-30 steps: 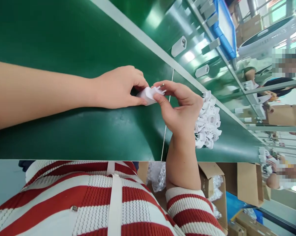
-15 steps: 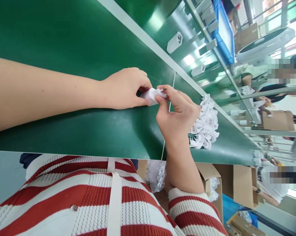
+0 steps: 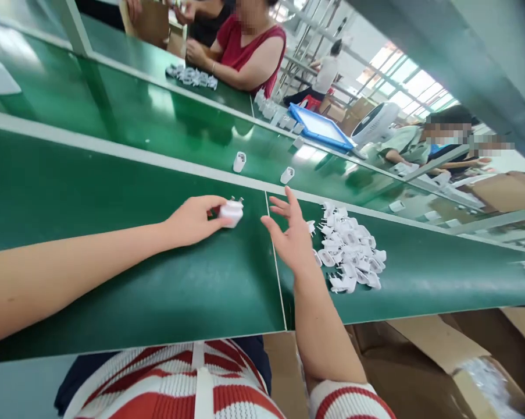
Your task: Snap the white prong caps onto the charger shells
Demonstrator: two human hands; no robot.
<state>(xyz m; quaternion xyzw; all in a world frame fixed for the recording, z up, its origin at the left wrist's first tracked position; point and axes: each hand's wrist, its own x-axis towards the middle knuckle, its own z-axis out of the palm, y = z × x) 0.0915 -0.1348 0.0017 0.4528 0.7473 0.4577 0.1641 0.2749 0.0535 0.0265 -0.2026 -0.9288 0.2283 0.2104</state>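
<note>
Two bare hands fill the middle of my feed, over a green tabletop (image 3: 201, 302), and I read the clock from the centre of the view. Close in at nine o'clock, the left hand (image 3: 195, 223) pinches a white plug (image 3: 231, 215) between thumb and fingers, its metal prongs aimed at roughly one o'clock. The plug is slightly blurred, so I can't say whether it is one piece or two joined parts. Close in at four o'clock, the right hand (image 3: 292, 237) is open and holds nothing, thumb and fingers spread apart. Just beside it, between three and four o'clock, I see a loose pile of white plug pieces (image 3: 352, 247), a few partly hidden behind the hand. Across a pale strip (image 3: 166, 162) are two white charger bodies, one at eleven o'clock (image 3: 239, 162), the other between one and two (image 3: 287, 176). Farther out, a co-worker in a red top (image 3: 262, 46) is at twelve, and an open cardboard box (image 3: 419, 361) is at four, below the tabletop's edge.
</note>
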